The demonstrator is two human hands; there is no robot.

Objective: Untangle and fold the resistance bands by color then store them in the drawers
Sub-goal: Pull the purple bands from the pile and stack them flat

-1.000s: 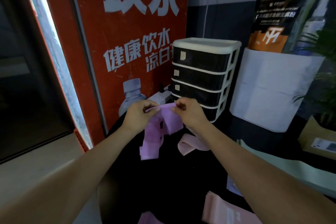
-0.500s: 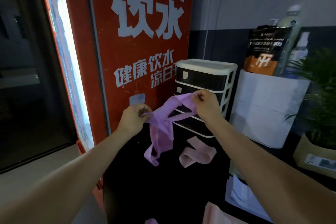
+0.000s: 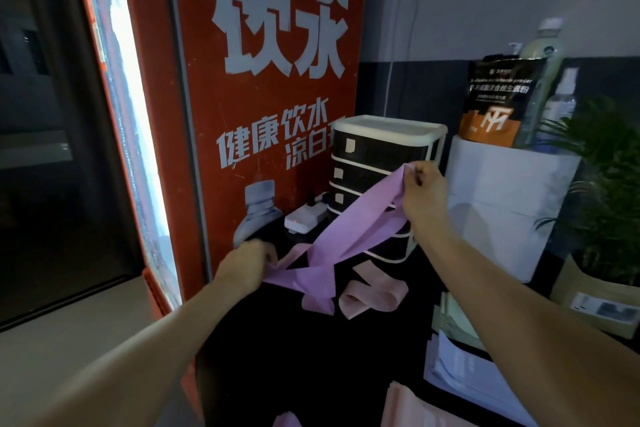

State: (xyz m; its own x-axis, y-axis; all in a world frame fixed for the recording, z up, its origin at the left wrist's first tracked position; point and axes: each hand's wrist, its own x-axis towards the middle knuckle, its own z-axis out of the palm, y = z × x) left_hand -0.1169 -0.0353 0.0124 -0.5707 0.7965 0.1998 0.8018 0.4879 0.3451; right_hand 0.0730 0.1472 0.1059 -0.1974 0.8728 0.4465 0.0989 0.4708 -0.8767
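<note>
We saw 2 hands pulling a purple band taut above the black table. The left hand pinched its lower end near the red machine, and the right hand gripped the upper end in front of the drawer unit. The band crossed over itself, 1 loop hanging down. A pink band lay on the table just beside that loop. Another pink band lay at the near edge.
</note>
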